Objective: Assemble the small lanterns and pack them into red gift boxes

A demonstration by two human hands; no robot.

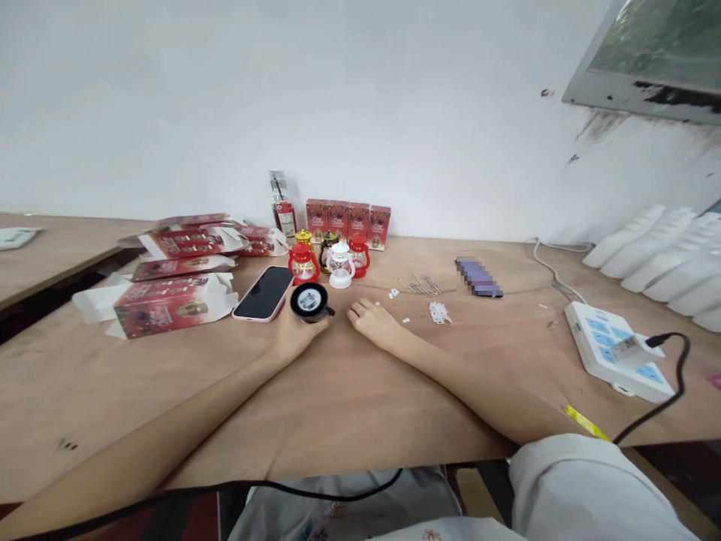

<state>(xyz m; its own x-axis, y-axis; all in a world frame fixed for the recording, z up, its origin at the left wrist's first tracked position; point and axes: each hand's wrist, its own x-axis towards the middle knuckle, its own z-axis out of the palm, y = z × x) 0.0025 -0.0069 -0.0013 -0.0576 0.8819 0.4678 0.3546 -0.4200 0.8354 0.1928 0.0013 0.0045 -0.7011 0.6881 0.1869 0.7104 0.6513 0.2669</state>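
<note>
My left hand (293, 334) is wrapped round a small black lantern (309, 300), its round underside turned up toward me and showing a pale disc within a dark rim. A bit of its handle sticks out to the right. To the right of it, my right hand (372, 321) rests on the table with fingers loosely bent and slightly apart, holding nothing that I can see. Just behind the black lantern stand a red lantern (304, 264), a white lantern (340, 267) and other small lanterns in gold, black-gold and red.
Left are a phone (264, 293) and opened red boxes (174, 304). Behind are a bottle (283, 210) and upright small boxes (349, 220). Metal hooks (422, 285), white bits (438, 312), a pixelated purple object (478, 278) and a power strip (613, 349) lie right.
</note>
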